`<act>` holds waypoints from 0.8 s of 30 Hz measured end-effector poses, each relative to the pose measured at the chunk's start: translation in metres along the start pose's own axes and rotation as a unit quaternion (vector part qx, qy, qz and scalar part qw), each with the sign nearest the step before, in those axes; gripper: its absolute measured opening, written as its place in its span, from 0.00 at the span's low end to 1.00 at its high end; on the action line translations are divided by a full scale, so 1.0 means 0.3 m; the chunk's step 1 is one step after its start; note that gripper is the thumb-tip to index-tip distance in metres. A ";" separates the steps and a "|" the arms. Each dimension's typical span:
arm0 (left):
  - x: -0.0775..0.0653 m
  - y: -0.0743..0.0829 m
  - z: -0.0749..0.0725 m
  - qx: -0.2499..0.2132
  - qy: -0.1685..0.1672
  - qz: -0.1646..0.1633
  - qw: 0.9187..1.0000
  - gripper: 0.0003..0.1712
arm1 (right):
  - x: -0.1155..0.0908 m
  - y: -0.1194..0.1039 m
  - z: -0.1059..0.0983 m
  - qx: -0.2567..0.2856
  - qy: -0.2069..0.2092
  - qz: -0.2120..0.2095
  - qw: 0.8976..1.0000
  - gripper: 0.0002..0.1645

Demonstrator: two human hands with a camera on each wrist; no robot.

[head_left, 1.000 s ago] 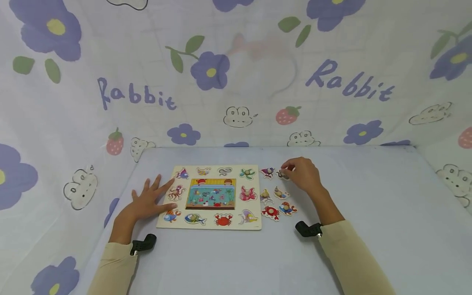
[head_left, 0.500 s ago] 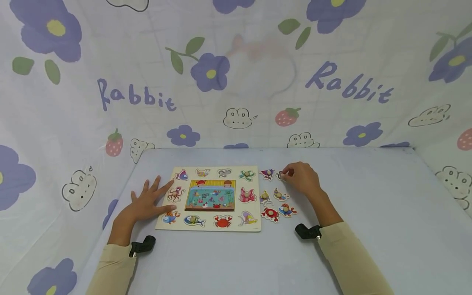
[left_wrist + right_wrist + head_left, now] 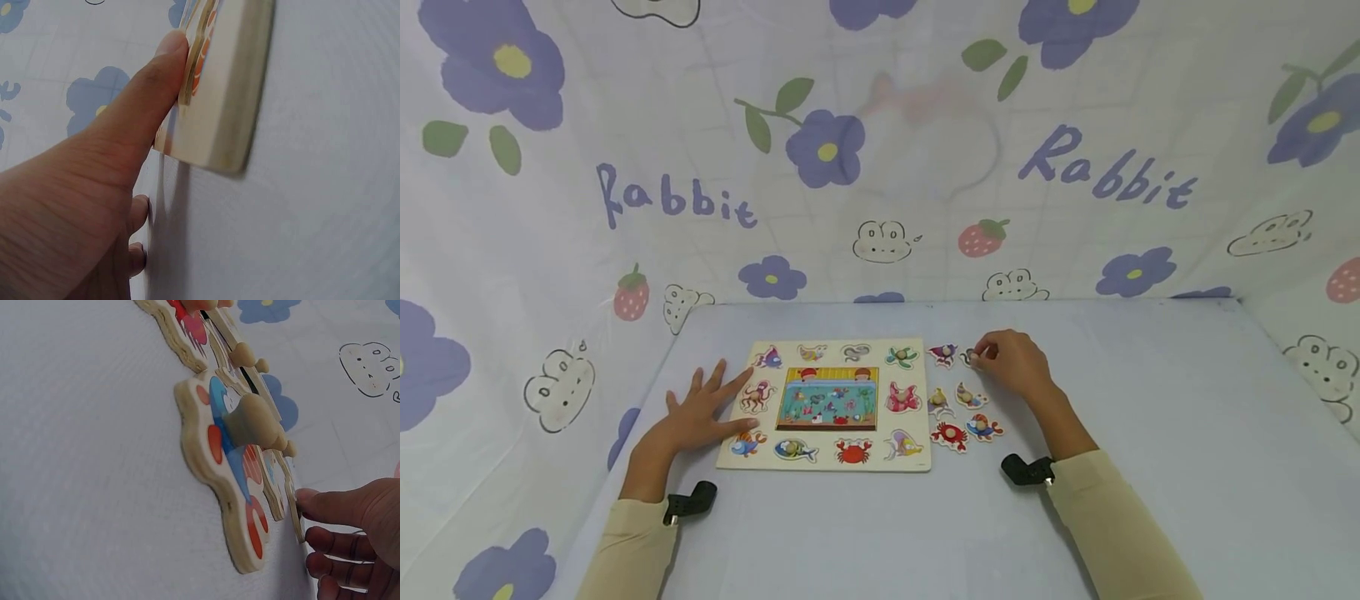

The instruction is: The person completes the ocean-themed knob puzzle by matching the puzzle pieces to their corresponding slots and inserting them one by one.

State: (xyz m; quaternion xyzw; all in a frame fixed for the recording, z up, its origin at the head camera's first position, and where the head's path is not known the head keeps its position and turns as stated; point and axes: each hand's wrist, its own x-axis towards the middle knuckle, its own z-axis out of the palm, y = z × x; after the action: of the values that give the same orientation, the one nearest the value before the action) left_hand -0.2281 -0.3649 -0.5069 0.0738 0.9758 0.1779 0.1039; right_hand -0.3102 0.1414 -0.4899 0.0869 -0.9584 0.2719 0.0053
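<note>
In the head view, my left hand (image 3: 700,414) lies spread on the left edge of a wooden puzzle board (image 3: 820,462). Its thumb (image 3: 153,81) touches the board's face near a corner in the left wrist view. At the board's right, my right hand (image 3: 1017,364) pinches a grey eel puzzle piece (image 3: 966,357), which the fingers mostly cover. A purple fish piece (image 3: 943,355) lies just left of it. In the right wrist view, a blue and orange knobbed puzzle piece (image 3: 219,434) is close to the camera.
Below the right hand lie a snail-like shell piece (image 3: 972,395), a yellow fish piece (image 3: 939,402), a red crab piece (image 3: 951,436) and a blue-orange piece (image 3: 984,427). A starfish piece (image 3: 902,397) sits in the board. A patterned curtain (image 3: 880,192) stands behind the white table (image 3: 880,533).
My right hand has shifted very slightly, and its fingers now cover more of the eel piece. The left hand stays on the board.
</note>
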 end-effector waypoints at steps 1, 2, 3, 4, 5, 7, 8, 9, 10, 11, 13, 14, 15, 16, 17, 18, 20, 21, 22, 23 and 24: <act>0.000 0.000 0.001 0.000 0.000 0.000 1.000 0.57 | 0.001 0.000 0.001 0.000 -0.001 0.001 1.000 0.11; -0.001 0.000 0.001 -0.001 0.001 0.001 1.000 0.57 | 0.001 0.001 0.001 -0.001 -0.002 0.000 1.000 0.11; -0.001 0.000 0.001 -0.002 0.001 0.001 1.000 0.56 | 0.001 0.000 0.001 -0.002 -0.003 -0.001 1.000 0.10; -0.002 0.000 0.001 -0.001 0.002 0.002 1.000 0.56 | 0.001 0.000 0.000 -0.002 -0.003 -0.002 1.000 0.10; -0.002 -0.001 0.000 -0.001 0.003 0.002 1.000 0.56 | 0.001 -0.001 0.001 -0.002 -0.003 -0.003 1.000 0.10; -0.003 0.000 0.000 0.000 0.004 0.004 1.000 0.56 | 0.000 -0.002 0.001 -0.001 -0.004 -0.004 1.000 0.10; -0.003 0.000 -0.001 0.002 0.005 0.004 1.000 0.56 | 0.000 -0.002 0.001 0.000 -0.004 -0.004 1.000 0.10; -0.003 0.000 -0.002 0.002 0.004 0.005 1.000 0.56 | 0.000 -0.003 0.001 0.000 -0.004 -0.002 1.000 0.10; -0.004 0.001 -0.003 0.002 0.004 0.004 1.000 0.56 | 0.000 -0.003 0.002 0.001 -0.004 -0.002 1.000 0.10; -0.004 0.002 -0.003 0.002 0.003 0.004 1.000 0.56 | 0.000 -0.003 0.003 0.002 -0.004 -0.001 1.000 0.10; -0.003 0.004 -0.005 0.001 0.002 0.004 1.000 0.56 | -0.001 -0.004 0.004 0.004 -0.004 0.000 1.000 0.09; -0.003 0.005 -0.006 0.001 0.001 0.004 1.000 0.56 | -0.003 -0.004 0.003 0.005 -0.003 0.000 1.000 0.09; -0.003 0.006 -0.007 0.001 0.000 0.003 1.000 0.56 | -0.004 -0.004 0.003 0.005 -0.003 -0.001 1.000 0.09; -0.002 0.006 -0.007 0.002 -0.001 0.003 1.000 0.56 | -0.005 -0.004 0.002 0.006 -0.003 -0.003 1.000 0.09; -0.001 0.006 -0.007 0.003 -0.001 0.003 1.000 0.56 | -0.005 -0.004 0.001 0.006 -0.002 -0.005 1.000 0.09; -0.001 0.005 -0.007 0.003 -0.002 0.004 1.000 0.56 | -0.006 -0.004 0.000 0.006 -0.001 -0.007 1.000 0.09; 0.000 0.003 -0.005 0.005 -0.003 0.003 1.000 0.56 | -0.006 -0.003 -0.001 0.007 0.000 -0.011 1.000 0.09; 0.000 0.002 -0.004 0.006 -0.002 0.003 1.000 0.56 | -0.006 -0.003 -0.002 0.007 0.001 -0.014 1.000 0.08; 0.000 0.001 -0.002 0.006 -0.002 0.003 1.000 0.56 | -0.007 -0.003 -0.002 0.007 0.003 -0.017 1.000 0.08; 0.000 0.001 0.000 0.005 -0.002 0.003 1.000 0.56 | -0.007 -0.002 -0.002 0.008 0.003 -0.019 1.000 0.08; -0.001 0.001 0.002 0.005 -0.002 0.003 1.000 0.56 | -0.008 -0.001 -0.002 0.009 0.005 -0.020 1.000 0.07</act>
State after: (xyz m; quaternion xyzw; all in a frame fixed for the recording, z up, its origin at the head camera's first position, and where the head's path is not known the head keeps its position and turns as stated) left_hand -0.2276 -0.3643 -0.5073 0.0775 0.9762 0.1735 0.1046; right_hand -0.3079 0.1420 -0.4894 0.1052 -0.9539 0.2805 0.0151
